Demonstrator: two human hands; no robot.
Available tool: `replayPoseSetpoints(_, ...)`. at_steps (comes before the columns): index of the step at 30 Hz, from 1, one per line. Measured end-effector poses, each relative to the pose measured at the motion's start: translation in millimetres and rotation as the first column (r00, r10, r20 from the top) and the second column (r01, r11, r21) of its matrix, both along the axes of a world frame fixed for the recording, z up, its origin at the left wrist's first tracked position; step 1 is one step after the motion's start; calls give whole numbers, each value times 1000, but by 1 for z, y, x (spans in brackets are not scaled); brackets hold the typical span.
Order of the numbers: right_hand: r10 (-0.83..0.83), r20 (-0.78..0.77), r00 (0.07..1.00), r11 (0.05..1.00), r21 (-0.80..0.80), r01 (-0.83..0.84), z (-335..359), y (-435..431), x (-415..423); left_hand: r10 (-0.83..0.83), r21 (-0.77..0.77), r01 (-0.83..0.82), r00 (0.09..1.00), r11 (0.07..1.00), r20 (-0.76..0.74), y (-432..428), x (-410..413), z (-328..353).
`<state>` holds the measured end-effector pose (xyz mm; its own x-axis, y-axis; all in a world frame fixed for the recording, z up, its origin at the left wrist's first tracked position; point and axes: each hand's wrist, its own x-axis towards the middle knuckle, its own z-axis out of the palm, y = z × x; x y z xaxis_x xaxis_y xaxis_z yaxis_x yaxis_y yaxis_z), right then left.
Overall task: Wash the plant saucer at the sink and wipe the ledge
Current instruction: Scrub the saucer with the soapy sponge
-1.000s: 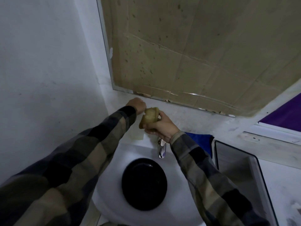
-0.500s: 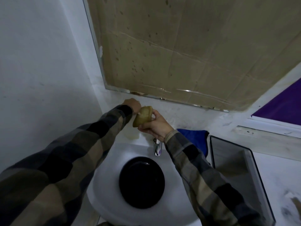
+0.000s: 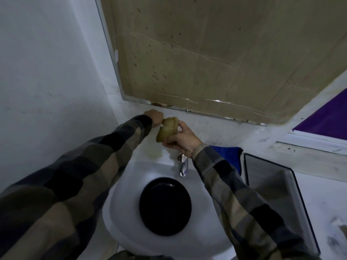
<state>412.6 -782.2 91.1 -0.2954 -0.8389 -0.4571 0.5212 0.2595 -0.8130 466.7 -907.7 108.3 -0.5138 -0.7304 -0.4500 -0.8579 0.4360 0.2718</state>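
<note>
Black saucer [image 3: 165, 206] in sink [image 3: 120, 207]; right hand [image 3: 181, 140] gripping pot [image 3: 167, 129] above ledge [image 3: 216, 132], left hand [image 3: 154, 117] fisted beside it.

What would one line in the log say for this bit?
right hand: holds sponge above ledge | left hand: fist beside sponge, contents unclear | black saucer: in sink | tap: no water seen

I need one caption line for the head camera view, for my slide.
Above a white sink holding a black saucer, the right hand lifts a yellowish sponge; the left hand reaches the ledge.
</note>
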Motion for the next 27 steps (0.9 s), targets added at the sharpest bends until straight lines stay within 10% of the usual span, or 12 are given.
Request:
replayPoseSetpoints(7, 34, 19, 999, 999, 4, -34, -2, -2, 1, -88, -200, 101, 993, 975, 73, 5, 3, -15)
replayPoseSetpoints(27, 11, 17, 1000, 996, 89, -13, 1, -4, 0, -92, -162, 109, 990, 981, 107, 3, 7, -5)
